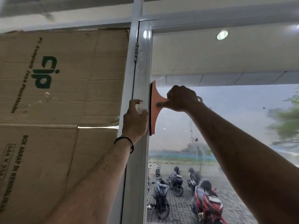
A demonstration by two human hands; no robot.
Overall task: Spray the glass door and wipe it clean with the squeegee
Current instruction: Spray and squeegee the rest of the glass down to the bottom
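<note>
Gripping the orange squeegee [156, 109], the right hand [182, 99] should press evenly across the glass door [226, 123]; the left hand [135, 122] holds a small spray bottle [139, 107].

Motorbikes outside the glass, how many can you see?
5 clearly: red one nearest, black one left, two behind, one farthest. Others may hide behind the frame.

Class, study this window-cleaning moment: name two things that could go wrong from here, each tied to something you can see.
1. The squeegee blade stands vertical against the door frame; a stroke from here may miss the glass edge and leave a streak.
2. The left hand holds a small clear spray bottle right beside the blade, so hand and tool could collide.
</note>
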